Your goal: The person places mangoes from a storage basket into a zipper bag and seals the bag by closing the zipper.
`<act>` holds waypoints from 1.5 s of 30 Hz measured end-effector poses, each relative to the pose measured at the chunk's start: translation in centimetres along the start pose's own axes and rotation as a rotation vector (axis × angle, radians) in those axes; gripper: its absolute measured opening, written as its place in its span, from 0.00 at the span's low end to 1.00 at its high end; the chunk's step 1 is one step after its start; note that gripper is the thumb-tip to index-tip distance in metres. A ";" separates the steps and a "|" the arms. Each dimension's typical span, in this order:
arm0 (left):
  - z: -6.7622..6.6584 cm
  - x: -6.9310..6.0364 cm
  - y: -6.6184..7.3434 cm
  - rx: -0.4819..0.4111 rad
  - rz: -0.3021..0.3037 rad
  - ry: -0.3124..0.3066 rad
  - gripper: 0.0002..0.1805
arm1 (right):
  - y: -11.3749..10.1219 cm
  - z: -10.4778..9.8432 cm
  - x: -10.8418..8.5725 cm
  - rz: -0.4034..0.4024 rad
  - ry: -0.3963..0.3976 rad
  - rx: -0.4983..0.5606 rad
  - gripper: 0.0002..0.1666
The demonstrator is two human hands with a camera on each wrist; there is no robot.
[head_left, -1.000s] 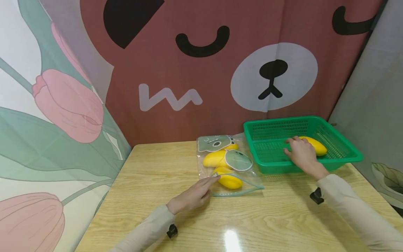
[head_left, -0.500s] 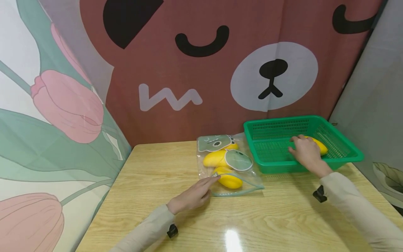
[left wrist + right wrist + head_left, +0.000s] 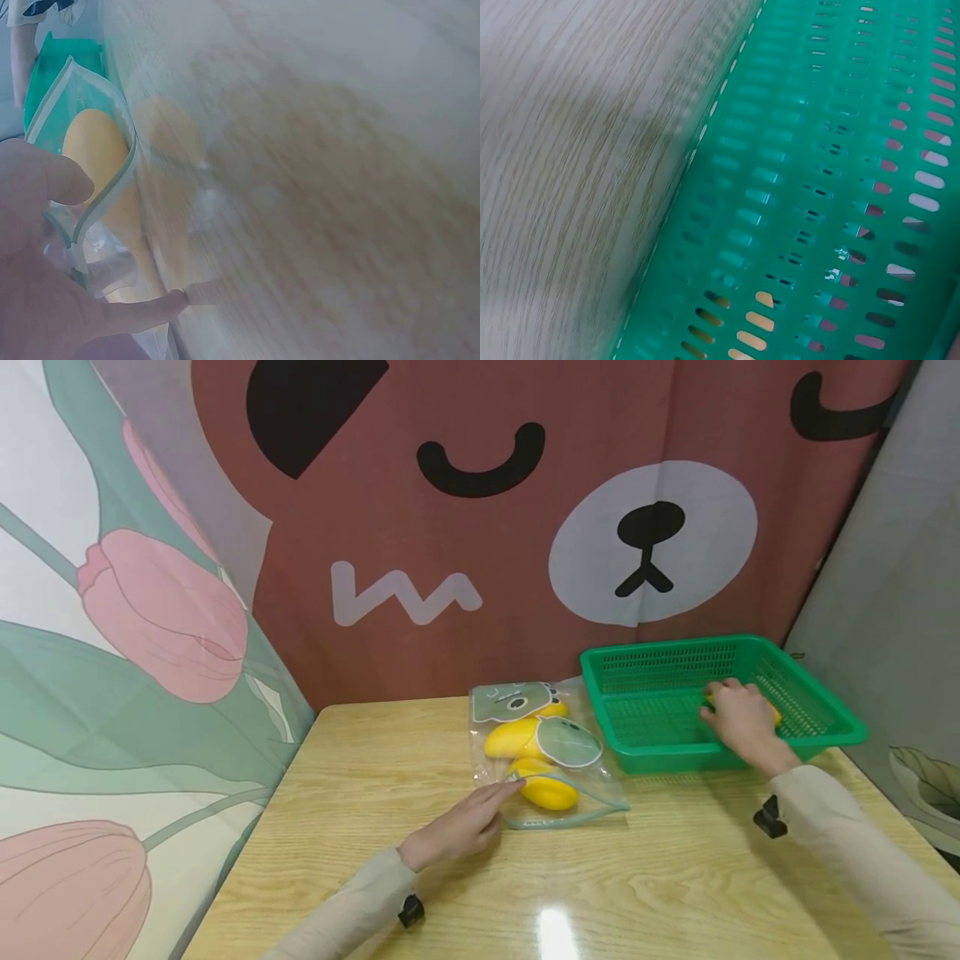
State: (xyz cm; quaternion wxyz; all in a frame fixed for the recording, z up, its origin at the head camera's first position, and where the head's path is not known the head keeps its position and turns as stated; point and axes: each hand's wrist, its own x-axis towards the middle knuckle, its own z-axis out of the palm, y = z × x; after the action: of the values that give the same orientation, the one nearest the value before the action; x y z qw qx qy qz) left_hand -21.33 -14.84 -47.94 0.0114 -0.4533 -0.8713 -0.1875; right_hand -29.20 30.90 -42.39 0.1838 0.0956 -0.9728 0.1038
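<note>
A clear zip bag (image 3: 611,777) with green cartoon prints lies on the table, holding several yellow mangoes (image 3: 551,793). Its mouth gapes towards me. My left hand (image 3: 457,827) touches the bag's left front edge with fingers extended; in the left wrist view one finger (image 3: 67,180) is at the raised rim and another meets the tabletop. Inside the green basket (image 3: 630,760), my right hand (image 3: 742,718) grips a mango (image 3: 777,717), mostly covered by the fingers. The right wrist view shows the basket's slotted wall (image 3: 780,187), with yellow through several slots.
The basket stands at the back right of the wooden table (image 3: 360,768), close beside the bag. A brown bear-print curtain (image 3: 525,652) hangs behind the table, and a tulip-print cloth (image 3: 165,610) hangs at the left.
My right hand has moved right inside the basket, from beside the mango to over and around it. The left hand and the bag have stayed put.
</note>
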 end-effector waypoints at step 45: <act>-0.3 -0.1 0.3 0.009 -0.001 -0.009 0.36 | 5.0 -0.7 1.0 0.250 -0.194 0.067 0.24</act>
State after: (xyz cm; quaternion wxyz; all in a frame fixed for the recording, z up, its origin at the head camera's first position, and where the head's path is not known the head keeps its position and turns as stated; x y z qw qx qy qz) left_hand -21.07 -14.82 -47.58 0.0093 -0.4538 -0.8724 -0.1814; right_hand -31.04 35.68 -42.22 0.0712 -0.0104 -0.9863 0.1487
